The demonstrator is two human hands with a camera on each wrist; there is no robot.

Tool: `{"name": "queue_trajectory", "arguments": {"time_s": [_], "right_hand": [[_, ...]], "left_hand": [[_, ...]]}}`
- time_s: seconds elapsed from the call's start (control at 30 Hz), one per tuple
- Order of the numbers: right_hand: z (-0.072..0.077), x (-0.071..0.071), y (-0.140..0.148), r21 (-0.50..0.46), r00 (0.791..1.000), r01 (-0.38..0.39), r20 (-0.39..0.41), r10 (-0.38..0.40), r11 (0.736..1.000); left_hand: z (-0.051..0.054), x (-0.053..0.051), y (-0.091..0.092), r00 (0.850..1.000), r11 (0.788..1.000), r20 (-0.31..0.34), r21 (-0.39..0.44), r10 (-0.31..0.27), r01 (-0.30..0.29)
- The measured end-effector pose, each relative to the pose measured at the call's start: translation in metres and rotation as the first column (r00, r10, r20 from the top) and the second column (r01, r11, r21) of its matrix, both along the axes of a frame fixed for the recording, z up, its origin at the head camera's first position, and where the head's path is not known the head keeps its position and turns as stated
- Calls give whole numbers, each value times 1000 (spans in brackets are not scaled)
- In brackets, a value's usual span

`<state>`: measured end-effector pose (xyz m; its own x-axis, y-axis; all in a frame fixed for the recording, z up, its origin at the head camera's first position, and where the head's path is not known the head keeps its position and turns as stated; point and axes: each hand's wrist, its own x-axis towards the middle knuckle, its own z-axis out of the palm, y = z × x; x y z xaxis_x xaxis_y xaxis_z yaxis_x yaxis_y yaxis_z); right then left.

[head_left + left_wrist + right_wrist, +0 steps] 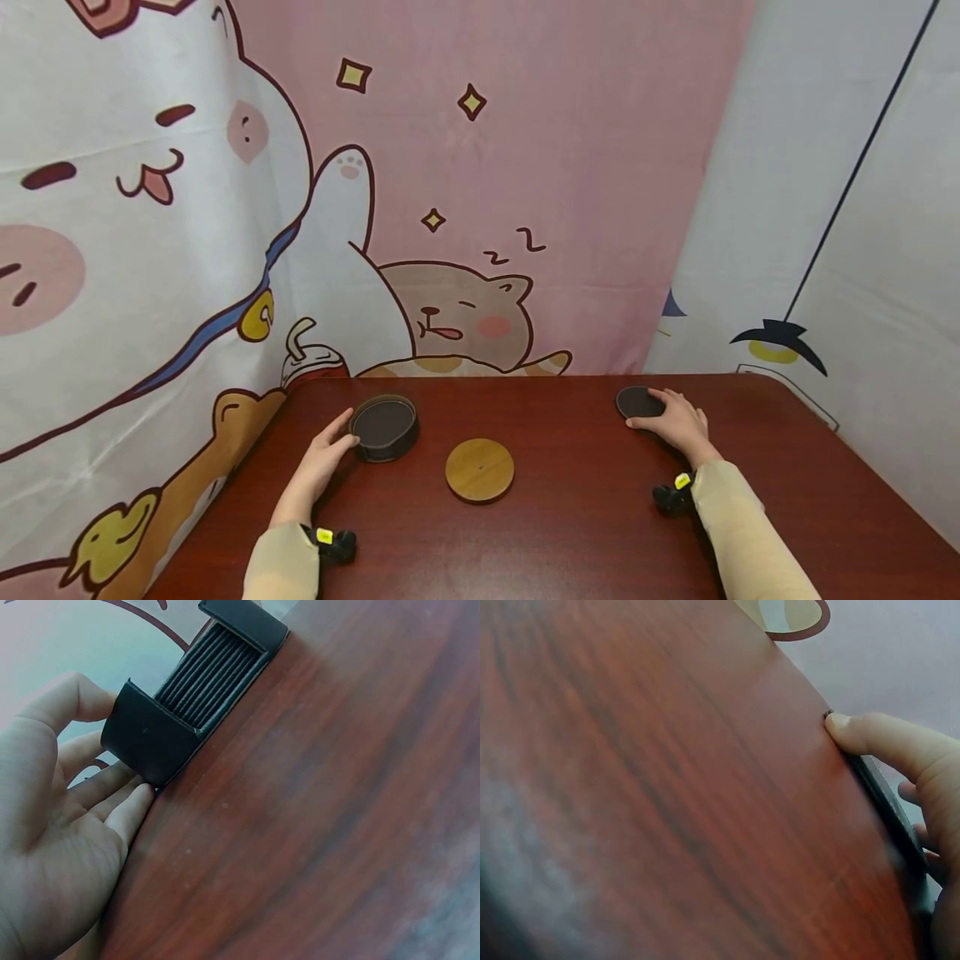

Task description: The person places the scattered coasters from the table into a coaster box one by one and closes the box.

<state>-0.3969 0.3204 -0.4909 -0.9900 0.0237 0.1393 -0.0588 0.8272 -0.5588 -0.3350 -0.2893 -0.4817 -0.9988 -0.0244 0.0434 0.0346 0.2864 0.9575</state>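
Observation:
A round black coaster holder stands at the back left of the table. In the left wrist view, a gap in the holder's wall shows a stack of dark coasters inside. My left hand holds the holder by its left side, thumb and fingers against the wall. At the back right, my right hand grips a thin black round coaster between thumb and fingers. Only the coaster's edge shows in the right wrist view; whether it touches the table I cannot tell. Between the hands lies a round wooden disc.
The reddish-brown wooden table ends at the back against a printed cloth with cartoon animals. Another pale cloth hangs along the right. Small black devices are strapped to both wrists.

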Motion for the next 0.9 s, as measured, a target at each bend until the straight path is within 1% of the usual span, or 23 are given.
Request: {"name": "queue_trajectory", "arguments": {"time_s": [0.2,0.37,0.5,0.63,0.77,0.9], "right_hand": [[-3,1,1,-4,1000,12,-27,-13,1000],[-3,2,2,-62,998,8,-58,-12,998],[-3,3,3,-86,997,2,-77,-9,996],[-3,3,4,-86,997,-3,-82,-4,996],[-2,2,5,-80,996,-20,-85,13,997],[0,3,7,-92,998,-44,-57,39,995]], "left_hand": [[-1,0,1,1000,1000,5,10,-7,7],[1,1,1,1000,1000,3,25,-14,14],[4,-1,0,1000,1000,1,14,-19,19],[3,-3,-1,1000,1000,-1,10,-15,15],[1,-4,-1,1000,1000,0,8,-8,8],[0,-3,-1,1000,1000,10,11,-6,6]]}}
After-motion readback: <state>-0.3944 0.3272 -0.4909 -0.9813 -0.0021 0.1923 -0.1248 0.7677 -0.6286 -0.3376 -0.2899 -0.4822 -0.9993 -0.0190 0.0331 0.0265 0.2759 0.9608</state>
